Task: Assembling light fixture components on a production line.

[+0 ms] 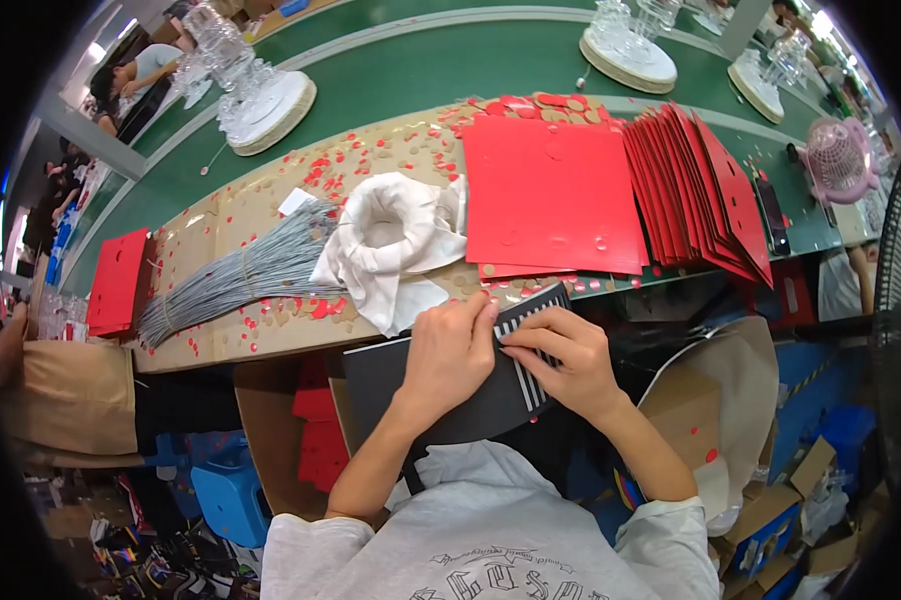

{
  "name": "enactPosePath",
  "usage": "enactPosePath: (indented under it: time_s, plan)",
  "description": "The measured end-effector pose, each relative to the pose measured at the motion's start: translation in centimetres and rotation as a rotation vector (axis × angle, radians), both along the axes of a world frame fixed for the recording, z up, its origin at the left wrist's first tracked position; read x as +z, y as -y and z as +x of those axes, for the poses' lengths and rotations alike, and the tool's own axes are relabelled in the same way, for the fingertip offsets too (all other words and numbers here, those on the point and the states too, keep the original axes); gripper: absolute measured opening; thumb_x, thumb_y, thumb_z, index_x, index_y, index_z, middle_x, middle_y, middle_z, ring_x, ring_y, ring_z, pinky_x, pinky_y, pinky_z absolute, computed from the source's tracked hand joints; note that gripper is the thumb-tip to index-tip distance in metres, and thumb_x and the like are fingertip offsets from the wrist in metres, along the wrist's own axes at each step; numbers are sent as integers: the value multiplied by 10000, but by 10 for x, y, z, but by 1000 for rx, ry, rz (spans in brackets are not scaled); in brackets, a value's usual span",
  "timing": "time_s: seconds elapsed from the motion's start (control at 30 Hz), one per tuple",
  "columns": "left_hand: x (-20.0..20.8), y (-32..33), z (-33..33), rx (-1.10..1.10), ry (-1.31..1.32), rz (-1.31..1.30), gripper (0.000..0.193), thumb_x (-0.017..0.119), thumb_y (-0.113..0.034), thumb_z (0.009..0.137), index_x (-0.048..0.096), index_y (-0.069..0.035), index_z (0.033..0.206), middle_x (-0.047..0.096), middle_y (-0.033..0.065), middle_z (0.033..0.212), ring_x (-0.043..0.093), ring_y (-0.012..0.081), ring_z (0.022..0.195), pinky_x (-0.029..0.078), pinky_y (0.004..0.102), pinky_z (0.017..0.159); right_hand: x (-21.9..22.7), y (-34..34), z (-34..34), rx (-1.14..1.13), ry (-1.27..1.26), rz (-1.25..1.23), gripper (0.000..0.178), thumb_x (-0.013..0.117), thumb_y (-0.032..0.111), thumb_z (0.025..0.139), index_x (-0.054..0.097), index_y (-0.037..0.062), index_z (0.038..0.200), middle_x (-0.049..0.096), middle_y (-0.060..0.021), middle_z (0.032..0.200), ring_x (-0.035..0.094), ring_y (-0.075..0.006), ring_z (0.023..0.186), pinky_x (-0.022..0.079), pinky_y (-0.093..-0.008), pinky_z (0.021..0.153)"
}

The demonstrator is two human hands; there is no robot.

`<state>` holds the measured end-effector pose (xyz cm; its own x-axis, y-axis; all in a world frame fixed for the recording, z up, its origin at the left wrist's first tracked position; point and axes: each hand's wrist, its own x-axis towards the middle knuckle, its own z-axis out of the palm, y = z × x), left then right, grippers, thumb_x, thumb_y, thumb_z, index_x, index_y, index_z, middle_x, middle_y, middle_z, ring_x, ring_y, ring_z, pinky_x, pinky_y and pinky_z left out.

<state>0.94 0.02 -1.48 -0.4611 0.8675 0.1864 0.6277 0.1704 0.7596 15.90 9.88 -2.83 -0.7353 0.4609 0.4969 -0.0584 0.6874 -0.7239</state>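
Observation:
A flat black piece [376,380], like a board or folder, lies across my lap at the table edge. White stripes [531,385] run along its right part. My left hand [449,350] rests over its middle with thumb and forefinger pinched together at the far edge. Close beside it, my right hand [568,360] is also closed in a pinch, its fingertips at the striped part. Whatever sits between the fingertips of either hand is too small to make out. Beyond my hands lies a stack of flat red sheets [551,195], with small round holes.
Left of the red sheets sit a crumpled white cloth ring [371,250] and a tied bundle of grey cords [241,270]. Folded red pieces [686,190] stand to the right. Small red and brown discs [321,170] litter the cardboard. Clear ornaments on round bases [266,110] occupy the green conveyor.

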Motion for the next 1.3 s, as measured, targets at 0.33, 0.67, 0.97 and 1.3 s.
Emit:
enactPosePath:
  time_s: [0.33,0.67,0.97,1.3]
  plan:
    - [14,-2,-7,-47,-16,-50,201,578,-108,953,579,14,793,598,239,646,602,431,625,426,503,576,1,-2,-5,-27,12,-6,186,805,46,758,739,57,932,660,-55,863,659,-202,700,539,-302,622]
    - [-7,-8,-5,-53,-248,-63,61,620,10,849,600,53,810,619,239,1088,588,372,1043,486,458,802,18,-33,-14,233,99,-191,135,761,25,804,657,9,889,616,-86,850,617,-220,739,484,-324,651]
    - [-33,-42,-13,-137,-348,149,102,608,2,875,609,104,878,499,276,1402,425,433,1370,319,523,1150,0,-142,-81,57,243,-121,111,738,99,861,703,10,918,682,-75,1082,642,-168,978,517,-301,822]
    - [-29,-47,-14,-232,-295,106,91,593,20,885,601,110,876,497,259,1425,427,432,1379,391,483,1112,1,-160,-98,106,453,-148,112,746,90,839,711,3,900,680,-88,992,658,-195,899,523,-327,817]
